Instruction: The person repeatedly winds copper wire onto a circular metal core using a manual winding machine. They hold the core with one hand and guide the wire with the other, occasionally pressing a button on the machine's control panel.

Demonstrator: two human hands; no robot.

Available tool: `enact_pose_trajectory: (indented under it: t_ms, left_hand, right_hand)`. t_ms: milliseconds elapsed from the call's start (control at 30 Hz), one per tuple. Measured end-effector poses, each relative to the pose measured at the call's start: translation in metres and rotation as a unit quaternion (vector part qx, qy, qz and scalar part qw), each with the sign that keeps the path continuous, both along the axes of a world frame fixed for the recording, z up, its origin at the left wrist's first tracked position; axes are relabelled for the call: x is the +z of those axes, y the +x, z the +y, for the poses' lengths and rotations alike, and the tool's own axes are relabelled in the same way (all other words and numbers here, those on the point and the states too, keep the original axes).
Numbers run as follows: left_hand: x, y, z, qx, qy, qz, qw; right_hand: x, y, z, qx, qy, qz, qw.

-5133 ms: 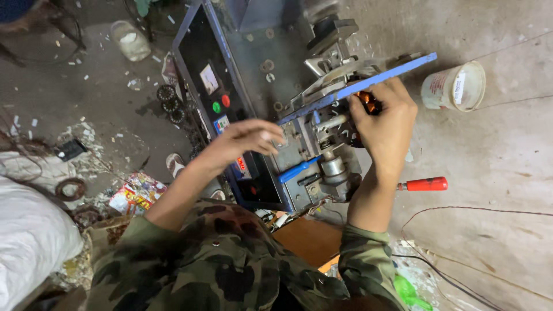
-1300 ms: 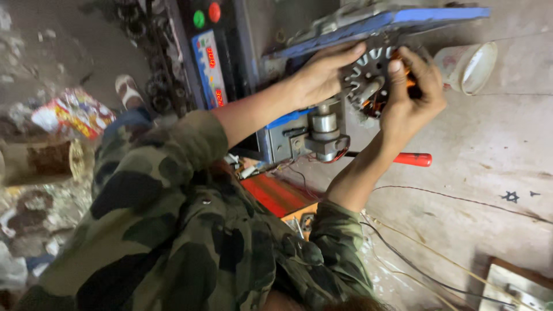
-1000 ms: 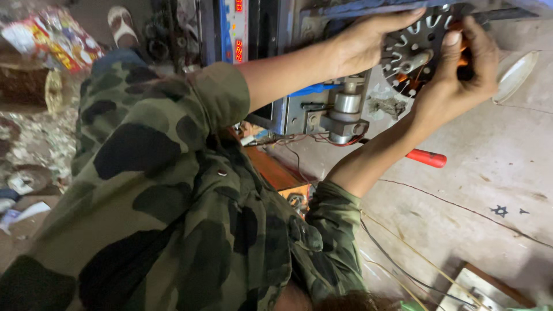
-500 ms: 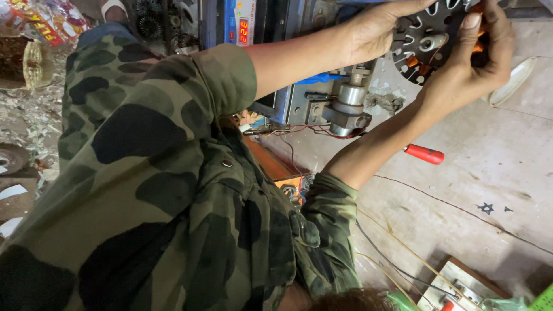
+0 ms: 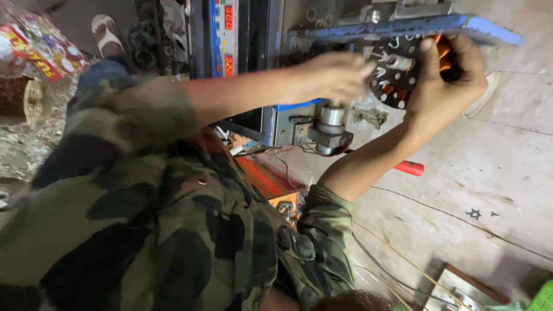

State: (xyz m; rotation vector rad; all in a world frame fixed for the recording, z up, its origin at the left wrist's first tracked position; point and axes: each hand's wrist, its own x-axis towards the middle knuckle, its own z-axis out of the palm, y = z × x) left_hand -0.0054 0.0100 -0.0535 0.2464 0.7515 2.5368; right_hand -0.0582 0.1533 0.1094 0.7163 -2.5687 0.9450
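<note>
right hand (image 5: 446, 86) clamps the black slotted stator (image 5: 397, 72) under the machine's blue plate (image 5: 403, 27), left hand (image 5: 334, 78) loosely curled at its rim, grip blurred; best hold it square and steady, fingers clear of slots.

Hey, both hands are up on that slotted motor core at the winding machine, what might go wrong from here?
1. The left hand and right hand sit right on the slotted core under the blue plate; fingers could get pinched if it turns.
2. Loose wires trail across the floor beside the person, a likely snag.
</note>
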Motion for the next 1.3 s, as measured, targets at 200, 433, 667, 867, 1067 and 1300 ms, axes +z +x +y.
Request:
enact_pose_trajectory:
  t_ms: [200,433,667,867,1067,1300]
  left_hand:
    - [-0.097,0.041,-0.104,0.350,-0.620,0.017,0.702]
    - [-0.178,0.011,-0.141,0.432,-0.613,0.059,0.659]
    - [-0.173,0.012,-0.144,0.409,-0.634,0.008,0.656]
    - [-0.176,-0.002,-0.160,0.357,-0.681,0.021,0.639]
    - [-0.150,0.002,-0.168,0.409,-0.647,0.035,0.643]
    - [-0.060,0.029,-0.080,0.313,-0.248,0.125,0.908]
  right_hand:
    - [-0.002,0.002,0.002,-0.037,0.060,0.037,0.997]
    - [-0.005,-0.002,-0.009,-0.038,0.049,0.034,0.998]
    - [-0.007,0.001,-0.005,-0.037,0.048,0.037,0.997]
    - [-0.006,0.000,-0.006,-0.024,0.073,0.086,0.993]
    - [0.006,0.014,-0.019,-0.030,0.097,0.122,0.987]
    - [0.013,0.020,-0.032,-0.056,0.077,0.090,0.991]
